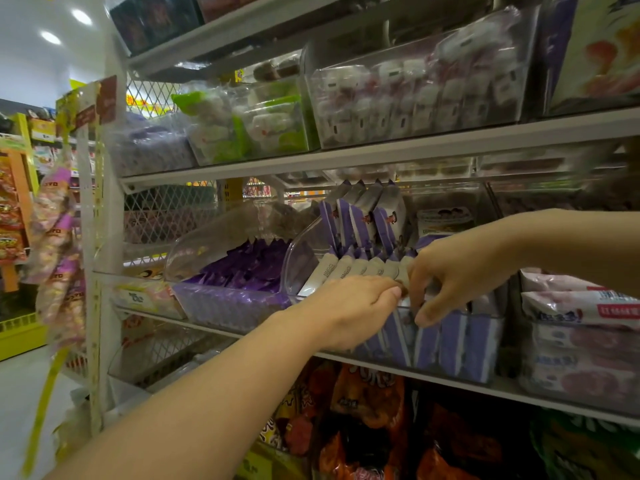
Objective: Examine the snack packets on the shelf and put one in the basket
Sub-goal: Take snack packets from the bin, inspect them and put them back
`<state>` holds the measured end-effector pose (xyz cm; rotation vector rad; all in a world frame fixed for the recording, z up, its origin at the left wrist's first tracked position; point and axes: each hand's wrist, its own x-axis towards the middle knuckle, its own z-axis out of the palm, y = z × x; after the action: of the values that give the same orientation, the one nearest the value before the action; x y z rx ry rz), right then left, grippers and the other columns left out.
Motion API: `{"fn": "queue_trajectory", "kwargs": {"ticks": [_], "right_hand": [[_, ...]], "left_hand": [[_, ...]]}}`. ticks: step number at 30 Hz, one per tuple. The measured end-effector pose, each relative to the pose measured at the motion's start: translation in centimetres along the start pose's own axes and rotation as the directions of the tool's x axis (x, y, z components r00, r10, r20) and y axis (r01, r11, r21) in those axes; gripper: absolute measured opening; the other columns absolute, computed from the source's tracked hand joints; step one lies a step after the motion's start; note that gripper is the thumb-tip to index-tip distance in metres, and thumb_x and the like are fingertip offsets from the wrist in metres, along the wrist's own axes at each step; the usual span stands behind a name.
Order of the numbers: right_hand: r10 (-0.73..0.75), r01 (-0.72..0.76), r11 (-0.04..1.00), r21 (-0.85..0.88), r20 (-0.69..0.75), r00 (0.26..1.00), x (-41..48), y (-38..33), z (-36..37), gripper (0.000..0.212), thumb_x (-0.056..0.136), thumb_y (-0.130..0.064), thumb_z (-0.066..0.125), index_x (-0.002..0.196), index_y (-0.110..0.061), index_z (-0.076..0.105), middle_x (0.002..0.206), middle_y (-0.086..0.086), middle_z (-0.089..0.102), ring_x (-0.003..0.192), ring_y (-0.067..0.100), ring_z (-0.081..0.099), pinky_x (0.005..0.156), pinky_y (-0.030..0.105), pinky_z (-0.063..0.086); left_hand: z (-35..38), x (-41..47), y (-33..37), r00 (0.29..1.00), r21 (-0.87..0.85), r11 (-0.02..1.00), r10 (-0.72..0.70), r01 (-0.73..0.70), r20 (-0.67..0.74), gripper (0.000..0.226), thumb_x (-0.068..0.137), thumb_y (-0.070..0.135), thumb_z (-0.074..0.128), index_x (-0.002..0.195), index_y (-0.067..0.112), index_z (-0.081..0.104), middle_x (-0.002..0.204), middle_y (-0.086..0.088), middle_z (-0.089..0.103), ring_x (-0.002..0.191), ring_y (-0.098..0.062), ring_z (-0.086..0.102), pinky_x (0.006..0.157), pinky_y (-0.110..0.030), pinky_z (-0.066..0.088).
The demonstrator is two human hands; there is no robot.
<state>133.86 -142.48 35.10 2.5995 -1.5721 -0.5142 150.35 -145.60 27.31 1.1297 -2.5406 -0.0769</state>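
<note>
Purple-and-white snack packets stand in rows inside a clear plastic bin on the middle shelf. My left hand reaches in over the bin's front rim, its fingers curled down among the front packets. My right hand comes from the right and pinches the top of a front-row packet between thumb and fingers. The two hands almost touch over the bin. No basket is in view.
A second clear bin of dark purple packets sits to the left, pink-and-white bags to the right. Bins of wrapped sweets fill the shelf above, orange bags the one below. Hanging snack strips dangle at the shelf's left end.
</note>
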Motion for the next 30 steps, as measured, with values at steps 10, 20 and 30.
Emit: {"fn": "queue_trajectory", "kwargs": {"ticks": [10, 20, 30], "right_hand": [[0.007, -0.012, 0.995, 0.1, 0.046, 0.999, 0.0, 0.8, -0.9, 0.03, 0.091, -0.048, 0.055, 0.114, -0.033, 0.066, 0.11, -0.009, 0.066, 0.091, 0.009, 0.061, 0.08, 0.021, 0.049], [-0.067, 0.068, 0.994, 0.087, -0.019, 0.998, 0.7, 1.9, 0.2, 0.018, 0.093, -0.031, 0.058, 0.104, -0.044, 0.064, 0.088, -0.019, 0.054, 0.069, -0.017, 0.05, 0.06, 0.001, 0.038], [0.154, 0.113, 0.885, 0.451, -0.514, 0.844, -0.9, 2.8, -2.1, 0.019, 0.101, -0.024, 0.042, 0.096, -0.016, 0.058, 0.083, 0.01, 0.063, 0.062, 0.015, 0.065, 0.055, 0.027, 0.054]], "left_hand": [[0.2, -0.3, -0.3, 1.0, -0.004, 1.0, -0.006, 0.006, -0.006, 0.045, 0.104, 0.04, 0.022, 0.144, 0.03, 0.04, 0.149, 0.009, 0.042, 0.137, -0.011, 0.035, 0.113, -0.04, 0.029], [0.9, -0.4, -0.7, 0.998, 0.014, 1.0, 0.011, -0.01, -0.066, 0.046, 0.103, 0.043, 0.02, 0.144, 0.035, 0.039, 0.151, 0.016, 0.039, 0.139, -0.006, 0.031, 0.114, -0.037, 0.025], [0.8, -0.7, -0.5, 0.992, -0.145, 0.989, -0.032, 0.015, -0.12, 0.046, 0.1, 0.044, 0.022, 0.136, 0.042, 0.049, 0.145, 0.02, 0.044, 0.132, -0.002, 0.037, 0.107, -0.026, 0.03]]}}
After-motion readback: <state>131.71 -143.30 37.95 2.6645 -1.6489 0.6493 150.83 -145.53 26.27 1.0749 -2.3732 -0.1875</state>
